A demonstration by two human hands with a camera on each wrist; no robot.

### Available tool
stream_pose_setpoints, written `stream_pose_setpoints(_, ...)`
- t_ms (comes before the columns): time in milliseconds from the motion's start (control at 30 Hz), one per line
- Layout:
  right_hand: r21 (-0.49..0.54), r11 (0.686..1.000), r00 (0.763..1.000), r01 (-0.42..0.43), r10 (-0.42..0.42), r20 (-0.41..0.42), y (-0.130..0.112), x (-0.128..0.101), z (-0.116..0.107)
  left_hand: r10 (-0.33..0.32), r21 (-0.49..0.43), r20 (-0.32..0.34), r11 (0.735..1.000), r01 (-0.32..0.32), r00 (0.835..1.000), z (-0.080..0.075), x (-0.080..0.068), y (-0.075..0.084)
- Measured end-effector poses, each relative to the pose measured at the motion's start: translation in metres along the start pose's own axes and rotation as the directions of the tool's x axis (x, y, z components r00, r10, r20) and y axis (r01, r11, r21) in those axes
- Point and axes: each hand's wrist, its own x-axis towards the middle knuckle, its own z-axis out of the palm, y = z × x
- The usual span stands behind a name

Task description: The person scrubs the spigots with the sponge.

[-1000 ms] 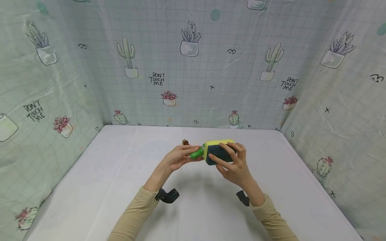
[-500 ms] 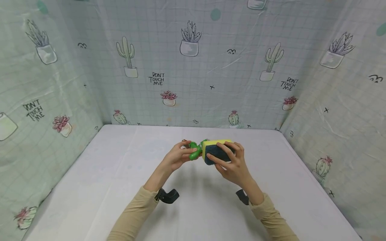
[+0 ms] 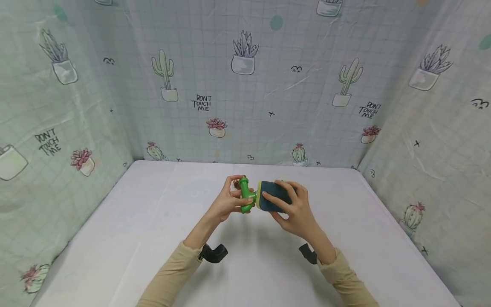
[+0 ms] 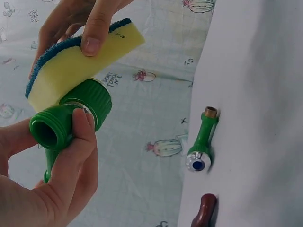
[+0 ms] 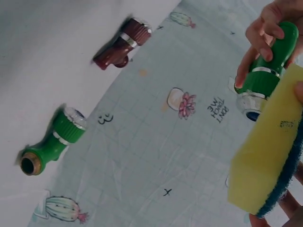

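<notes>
My left hand (image 3: 226, 202) grips a green hose nozzle (image 3: 245, 195) and holds it upright above the middle of the table. My right hand (image 3: 296, 209) grips a yellow sponge (image 3: 273, 200) with a dark blue scouring side. The sponge's yellow face presses against the nozzle's side. In the left wrist view my thumb (image 4: 75, 151) wraps the green nozzle (image 4: 71, 118) under the sponge (image 4: 71, 61). The right wrist view shows the sponge (image 5: 265, 161) beside the held nozzle (image 5: 270, 61).
A second green nozzle (image 4: 201, 142) with a brass tip and a brown nozzle (image 4: 203, 213) lie on the white table (image 3: 268, 264), behind my hands. Cactus-print cloth walls (image 3: 245, 85) close in the table on three sides. Black wrist mounts (image 3: 212, 251) sit under my sleeves.
The held green nozzle has turned from lying sideways to standing upright. The sponge has rolled so its dark blue side faces up. Both hands stayed in place.
</notes>
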Motion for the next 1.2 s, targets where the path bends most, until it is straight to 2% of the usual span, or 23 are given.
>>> stream_pose_setpoints(133,0.048,0.992,0.989,-0.117,0.112,0.094,0.001,0.007,-0.004,0.071,0.048,0.045,0.996,-0.073,0.996,-0.002,-0.004,0.001)
stream_pose_setpoints(300,0.044,0.984,0.977,-0.173,0.166,0.133,0.001,0.014,-0.006,0.124,0.12,0.096,0.984,-0.135,0.988,-0.002,-0.007,0.002)
stream_pose_setpoints(467,0.051,0.984,0.976,-0.168,0.159,0.146,0.0,0.016,-0.008,0.203,0.164,0.052,0.964,-0.209,0.978,0.0,-0.008,0.001)
stream_pose_setpoints(533,0.053,0.985,0.976,-0.161,0.151,0.157,-0.001,0.016,-0.01,0.255,0.169,0.033,0.952,-0.257,0.966,0.001,-0.009,-0.001)
stream_pose_setpoints(633,0.051,0.988,0.975,-0.148,0.137,0.175,-0.003,0.014,-0.013,0.287,0.157,-0.015,0.947,-0.282,0.958,0.002,-0.009,0.0)
stream_pose_setpoints(733,0.057,0.989,0.975,-0.138,0.125,0.181,-0.005,0.011,-0.015,0.253,0.119,-0.065,0.962,-0.244,0.965,0.001,-0.007,0.001)
stream_pose_setpoints(767,0.06,0.989,0.977,-0.134,0.121,0.176,-0.005,0.01,-0.016,0.221,0.103,-0.085,0.972,-0.212,0.972,0.001,-0.006,0.002)
stream_pose_setpoints(833,0.073,0.988,0.979,-0.133,0.12,0.162,-0.005,0.008,-0.017,0.185,0.091,-0.084,0.98,-0.178,0.979,0.0,-0.005,0.003)
stream_pose_setpoints(1033,0.148,0.969,0.973,-0.196,0.173,0.152,0.002,0.008,-0.021,0.136,0.08,0.024,0.987,-0.138,0.99,-0.004,-0.003,0.004)
stream_pose_setpoints(1200,0.246,0.93,0.958,-0.272,0.237,0.165,0.007,0.008,-0.025,0.093,-0.049,0.106,0.995,-0.088,0.99,-0.01,-0.004,0.004)
